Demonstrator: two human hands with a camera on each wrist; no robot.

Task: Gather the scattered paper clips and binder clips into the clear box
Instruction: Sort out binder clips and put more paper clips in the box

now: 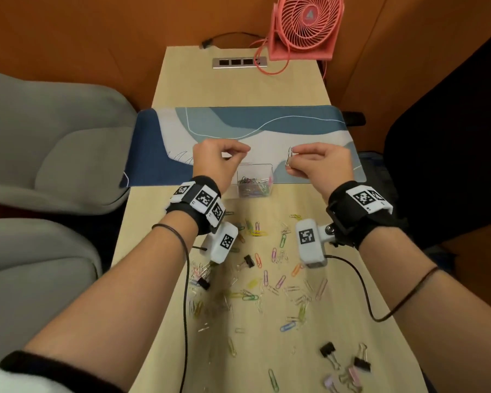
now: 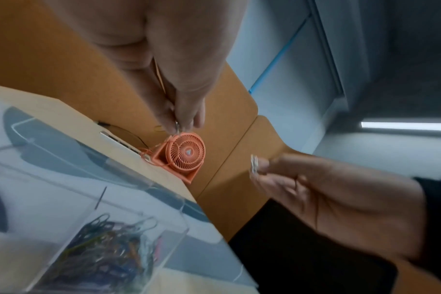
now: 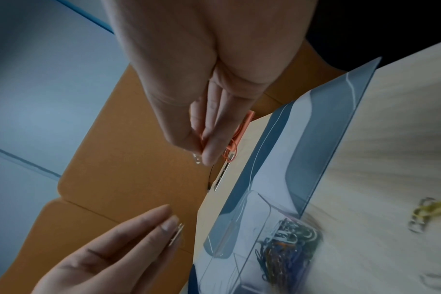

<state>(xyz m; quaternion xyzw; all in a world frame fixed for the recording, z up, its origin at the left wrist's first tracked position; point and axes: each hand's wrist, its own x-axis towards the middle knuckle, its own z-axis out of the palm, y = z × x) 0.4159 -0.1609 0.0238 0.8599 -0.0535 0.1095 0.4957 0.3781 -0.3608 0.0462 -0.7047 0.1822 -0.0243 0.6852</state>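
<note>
The clear box (image 1: pixel 255 166) stands at the near edge of the blue desk mat, holding a heap of coloured paper clips (image 1: pixel 253 187). Both my hands hover above it, one on each side. My left hand (image 1: pixel 245 150) pinches a thin silver paper clip (image 3: pixel 176 235) between thumb and fingertips. My right hand (image 1: pixel 291 160) pinches a small bunch of silver paper clips (image 1: pixel 289 155), also in the left wrist view (image 2: pixel 254 165). Many coloured paper clips (image 1: pixel 267 282) and black binder clips (image 1: pixel 248 260) lie scattered on the wooden table nearer to me.
A pink desk fan (image 1: pixel 306 25) and a socket strip (image 1: pixel 239 62) sit at the table's far end. Grey seats (image 1: pixel 54 154) stand to the left, a dark chair (image 1: pixel 451 137) to the right. More binder clips (image 1: pixel 362 363) lie near the front right edge.
</note>
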